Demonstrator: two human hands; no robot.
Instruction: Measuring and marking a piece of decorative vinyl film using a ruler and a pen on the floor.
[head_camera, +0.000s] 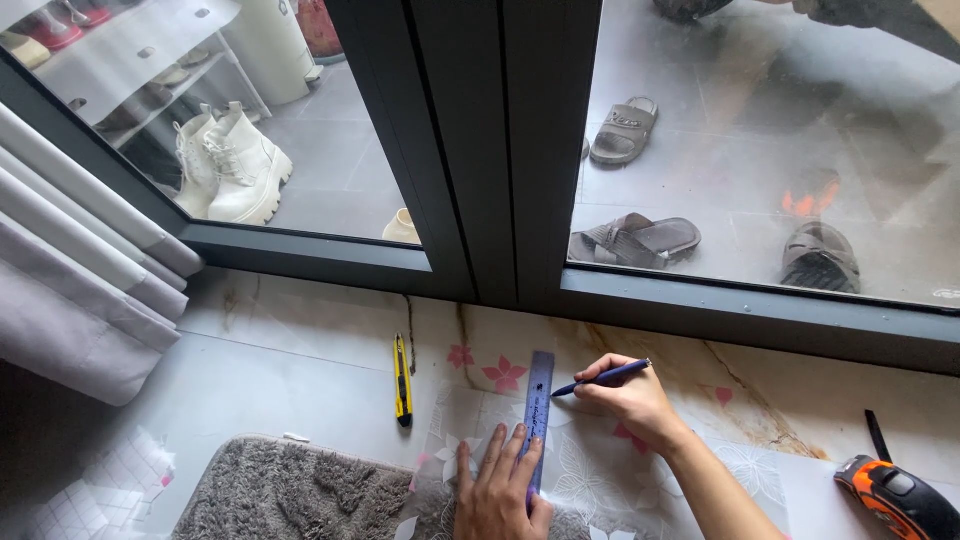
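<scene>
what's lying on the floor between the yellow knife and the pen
The ruler, pinned by the left hand, on flowered film. The head view shows it.

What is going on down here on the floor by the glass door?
A person's left hand presses a blue ruler flat on a translucent flower-patterned sheet. The right hand holds a blue pen, its tip at the ruler's edge. A yellow utility knife lies to the left, an orange tape measure to the right, a grey shaggy mat nearby.
</scene>
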